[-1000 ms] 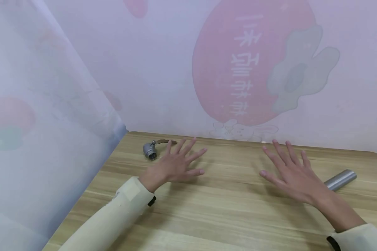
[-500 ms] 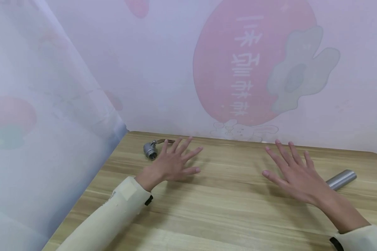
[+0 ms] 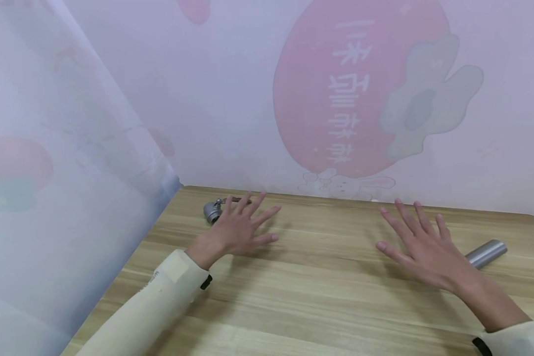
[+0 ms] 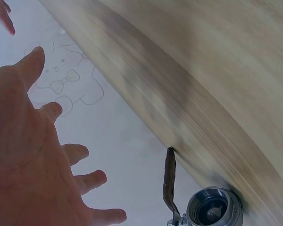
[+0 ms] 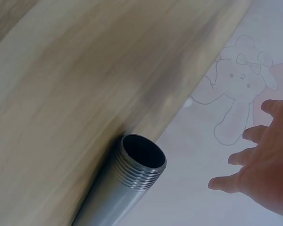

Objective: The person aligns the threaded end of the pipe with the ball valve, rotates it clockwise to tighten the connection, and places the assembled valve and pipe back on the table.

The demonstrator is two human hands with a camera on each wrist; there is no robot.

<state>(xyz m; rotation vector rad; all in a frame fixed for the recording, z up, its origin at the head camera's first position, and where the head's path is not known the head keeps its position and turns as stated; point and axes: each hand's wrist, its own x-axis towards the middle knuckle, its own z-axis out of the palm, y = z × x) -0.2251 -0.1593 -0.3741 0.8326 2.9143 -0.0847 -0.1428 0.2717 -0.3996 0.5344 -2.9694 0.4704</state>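
My left hand (image 3: pixel 233 231) is held over the table with its fingers spread and nothing in it. Just behind it lies a metal ball valve (image 3: pixel 211 211), partly covered by the hand; its brown lever and round threaded opening (image 4: pixel 211 210) show in the left wrist view. My right hand (image 3: pixel 427 252), also spread and holding nothing, hovers on the right side. Beside that hand a grey metal pipe (image 3: pixel 487 253) lies on the table, its near part hidden behind the hand and wrist. External threads (image 5: pixel 137 175) ring the pipe's end in the right wrist view.
Wood-grain table (image 3: pixel 320 306) extends under both hands. A pale printed curtain (image 3: pixel 231 99) rises along its back edge, with a large pink shape and a rabbit drawing. Another printed sheet (image 3: pixel 71 198) hangs along the left side.
The left hand has drifted left, now covering more of the valve. My right hand has shifted slightly to the right. Valve and pipe lie where they were.
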